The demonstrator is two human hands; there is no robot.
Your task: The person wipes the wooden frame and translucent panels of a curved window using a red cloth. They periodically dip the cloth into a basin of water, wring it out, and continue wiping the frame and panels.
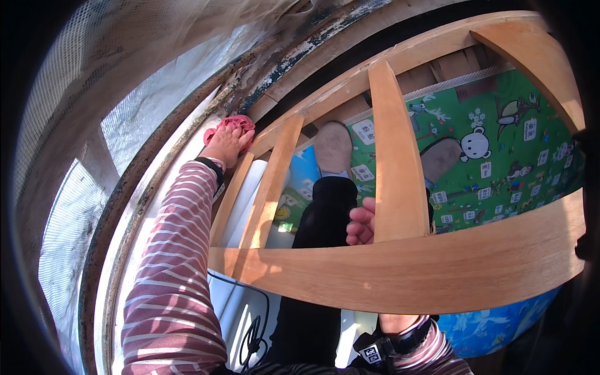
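My left hand presses down on a crumpled pink cloth, its fingers spread over it. The cloth lies at the far end of a white sill, beside the rusty window frame. My right hand is partly hidden behind a slatted wooden frame. Its curled fingers show at the left edge of an upright wooden slat, while the palm is covered. Whether that hand grips the slat I cannot tell. The right wrist comes out below the broad wooden rail.
A mesh curtain hangs on the left. Beyond the slats, my shoes rest on a green mat printed with cartoon animals and writing. A black cable lies coiled at the lower left of the rail. Blue printed material shows at the lower right.
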